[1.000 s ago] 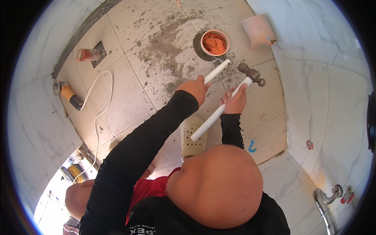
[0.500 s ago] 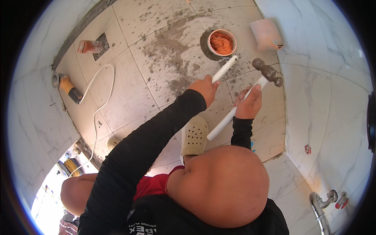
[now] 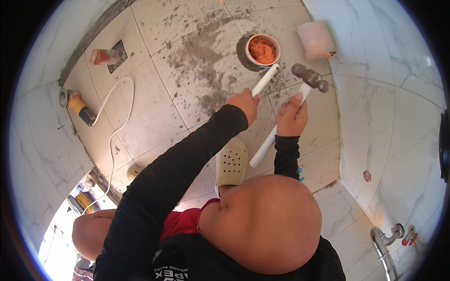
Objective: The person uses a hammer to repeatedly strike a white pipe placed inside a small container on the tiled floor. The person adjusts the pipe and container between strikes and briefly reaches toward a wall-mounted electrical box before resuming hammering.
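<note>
My left hand [image 3: 244, 106] is closed round a short white pipe [image 3: 265, 81], whose far end shows a dark spot; its near end is hidden in the fist. To its right, my right hand [image 3: 292, 117] grips a ball-peen hammer [image 3: 309, 78] partway up its white handle. The hammer's rusty brown head points away from me at the far right, and the handle's butt slants back toward my shoe. Hammer head and pipe are apart. Just beyond the pipe's far end stands a round bowl [image 3: 278, 55] of wet orange material.
A pinkish plastic bag [image 3: 317, 40] lies by the right wall. An angle grinder [image 3: 78, 107] with a white cord [image 3: 111, 140] rests at the left. Near the square floor opening [image 3: 119, 57] lies a reddish container [image 3: 103, 56]. Grey debris [image 3: 201, 56] dirties the tiles.
My right hand has swung the hammer's head left and slightly away from me, nearer the pipe. The left hand still holds the pipe, almost unmoved. The view has shifted a little.
</note>
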A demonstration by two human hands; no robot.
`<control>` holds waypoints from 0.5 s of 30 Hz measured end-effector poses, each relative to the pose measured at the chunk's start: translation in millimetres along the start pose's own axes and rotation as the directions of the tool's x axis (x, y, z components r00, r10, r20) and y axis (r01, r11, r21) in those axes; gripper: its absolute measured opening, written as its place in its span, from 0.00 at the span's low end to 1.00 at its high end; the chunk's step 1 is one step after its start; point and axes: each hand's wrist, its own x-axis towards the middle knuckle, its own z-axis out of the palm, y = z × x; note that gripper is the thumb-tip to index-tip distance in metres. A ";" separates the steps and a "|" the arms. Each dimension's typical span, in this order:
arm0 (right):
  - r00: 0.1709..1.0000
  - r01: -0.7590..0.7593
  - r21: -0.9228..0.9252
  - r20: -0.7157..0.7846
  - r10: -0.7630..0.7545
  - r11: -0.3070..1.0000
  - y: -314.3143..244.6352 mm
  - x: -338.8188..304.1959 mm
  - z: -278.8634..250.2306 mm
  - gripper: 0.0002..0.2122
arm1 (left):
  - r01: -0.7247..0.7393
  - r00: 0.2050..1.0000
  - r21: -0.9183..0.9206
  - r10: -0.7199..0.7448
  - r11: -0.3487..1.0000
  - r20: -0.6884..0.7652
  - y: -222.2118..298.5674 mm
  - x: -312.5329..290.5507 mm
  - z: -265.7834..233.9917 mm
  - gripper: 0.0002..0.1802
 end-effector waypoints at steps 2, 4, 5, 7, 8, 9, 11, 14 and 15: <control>0.998 0.044 0.080 -0.053 -0.040 0.996 -4.2 -2.6 2.5 0.21 | 0.007 1.000 0.032 -0.008 0.999 0.007 1.6 -0.2 -0.1 0.25; 0.989 0.085 0.146 -0.129 -0.066 0.986 -4.8 -1.6 11.2 0.21 | 0.022 1.000 0.041 -0.022 0.999 0.010 3.4 -0.3 -0.1 0.24; 0.998 0.049 0.049 -0.053 -0.047 0.998 -3.8 0.9 16.8 0.22 | 0.042 0.999 0.037 -0.043 0.998 0.026 4.0 -0.2 0.1 0.24; 0.994 -0.095 -0.173 0.036 0.103 0.980 -2.5 7.7 21.7 0.22 | 0.057 0.998 0.032 -0.059 0.998 0.038 3.9 0.1 0.5 0.24; 0.976 -0.198 -0.099 0.077 0.206 0.975 -3.1 11.5 19.6 0.23 | 0.057 0.998 0.034 -0.058 0.998 0.033 3.4 0.5 0.5 0.23; 0.982 -0.156 -0.079 0.097 0.163 0.985 -3.4 13.6 17.8 0.23 | 0.055 0.998 0.035 -0.057 0.998 0.038 2.7 0.8 0.8 0.23; 0.987 -0.110 -0.061 0.109 0.116 0.992 -6.4 16.0 8.5 0.23 | 0.018 1.000 0.028 -0.018 0.999 -0.002 1.7 1.2 1.7 0.24; 0.997 -0.070 0.075 -0.022 0.072 0.995 -10.7 13.2 0.2 0.23 | 0.020 0.999 0.047 -0.019 0.999 -0.028 2.4 0.6 4.6 0.24; 0.996 -0.093 0.045 -0.007 0.094 0.995 -11.0 12.3 1.5 0.23 | 0.018 0.999 0.058 -0.016 0.998 -0.035 3.2 0.9 5.8 0.24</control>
